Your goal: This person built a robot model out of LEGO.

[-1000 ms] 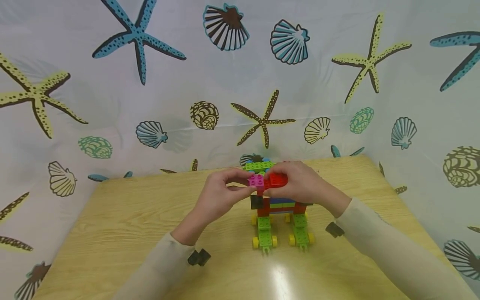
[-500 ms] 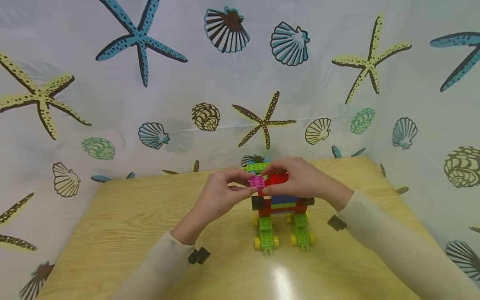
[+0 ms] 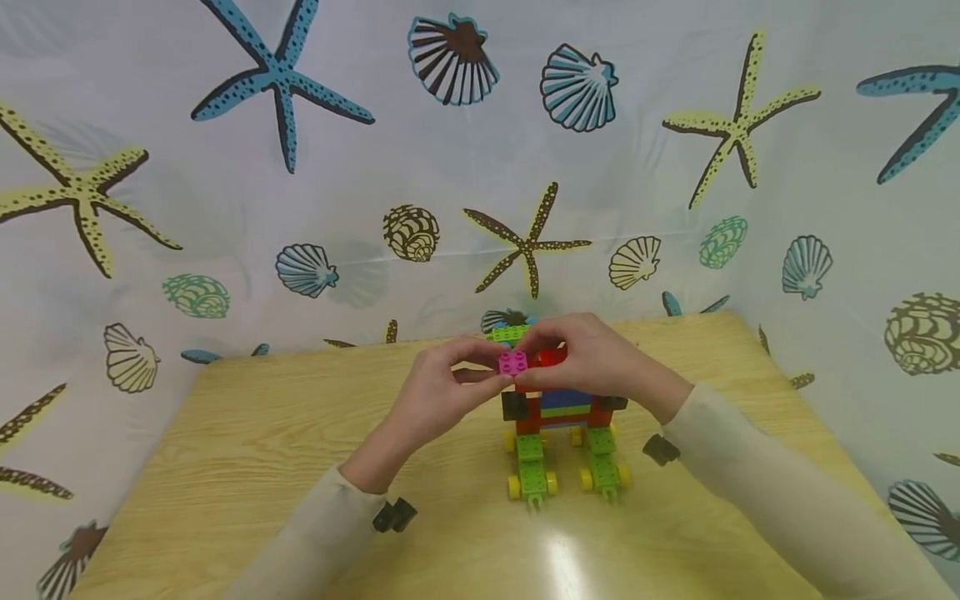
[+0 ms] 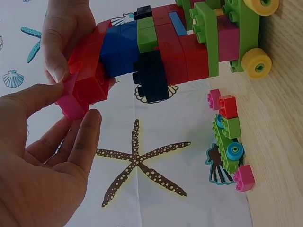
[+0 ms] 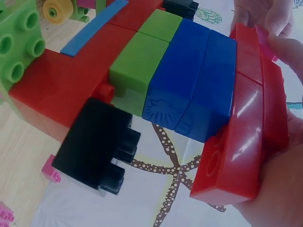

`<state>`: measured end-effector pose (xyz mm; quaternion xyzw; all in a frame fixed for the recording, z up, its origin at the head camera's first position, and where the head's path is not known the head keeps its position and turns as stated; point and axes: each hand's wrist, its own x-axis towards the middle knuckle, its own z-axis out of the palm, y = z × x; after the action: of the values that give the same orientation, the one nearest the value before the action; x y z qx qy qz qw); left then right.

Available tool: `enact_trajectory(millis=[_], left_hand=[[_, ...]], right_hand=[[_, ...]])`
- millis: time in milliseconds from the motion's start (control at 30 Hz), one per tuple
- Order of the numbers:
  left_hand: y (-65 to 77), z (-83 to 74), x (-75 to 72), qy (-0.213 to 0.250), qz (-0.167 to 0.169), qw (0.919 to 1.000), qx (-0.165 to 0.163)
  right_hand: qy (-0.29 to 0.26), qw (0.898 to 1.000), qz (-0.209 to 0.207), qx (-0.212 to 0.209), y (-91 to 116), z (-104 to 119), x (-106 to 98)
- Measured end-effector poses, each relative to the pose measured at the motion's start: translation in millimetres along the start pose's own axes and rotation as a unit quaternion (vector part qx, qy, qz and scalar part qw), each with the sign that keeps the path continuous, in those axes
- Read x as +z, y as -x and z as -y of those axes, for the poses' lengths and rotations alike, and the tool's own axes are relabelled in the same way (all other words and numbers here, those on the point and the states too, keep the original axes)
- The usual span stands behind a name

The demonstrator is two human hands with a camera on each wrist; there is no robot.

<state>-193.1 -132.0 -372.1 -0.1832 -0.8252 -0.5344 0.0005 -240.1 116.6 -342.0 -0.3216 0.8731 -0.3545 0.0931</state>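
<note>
A tall build of toy building bricks (image 3: 566, 408) stands on two green wheeled bases (image 3: 532, 475) with yellow wheels. Red bricks (image 5: 244, 113) form its top, above blue bricks (image 5: 189, 80). At the left end of that top is a pink brick (image 3: 513, 362), flush against the red ones in the left wrist view. My left hand (image 3: 438, 387) pinches it between thumb and fingers. My right hand (image 3: 596, 358) reaches over the red bricks and pinches the pink brick's right side with thumb and forefinger. Its palm hides part of the red bricks.
Black bricks (image 5: 94, 146) jut from the build's sides. Behind it on the wooden table (image 3: 300, 433) lies a green brick piece (image 4: 227, 142) with blue round parts, and a loose pink brick (image 4: 244, 178) near it. A patterned cloth (image 3: 450, 167) hangs at the back.
My right hand has shifted slightly left along the red bricks, its fingertips now at the pink brick. The left hand keeps its pinch, nearly still.
</note>
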Motion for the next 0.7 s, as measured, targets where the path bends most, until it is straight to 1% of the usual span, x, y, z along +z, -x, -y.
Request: enact_trajectory(millis=[100,200,333,700], left_hand=[[-1.0,3.0,-1.4,-0.015,0.0,0.9998,0.012],[-3.1,7.2,-4.6,-0.043,-0.007,0.9988,0.023],[-8.0,16.0,-10.3,-0.067,-0.016,0.9973,0.023],[-20.0,46.9,-21.0,-0.073,-0.023,0.9967,-0.028]], right_hand=[[-0.008,1.0,0.001,0.006,-0.2,-1.8,0.4],[-0.011,1.0,0.004,0.012,-0.2,-3.4,-0.1],[-0.007,1.0,0.007,0.014,0.5,-4.3,-0.5],[-0.008,1.0,0.012,0.017,1.6,-2.6,0.5]])
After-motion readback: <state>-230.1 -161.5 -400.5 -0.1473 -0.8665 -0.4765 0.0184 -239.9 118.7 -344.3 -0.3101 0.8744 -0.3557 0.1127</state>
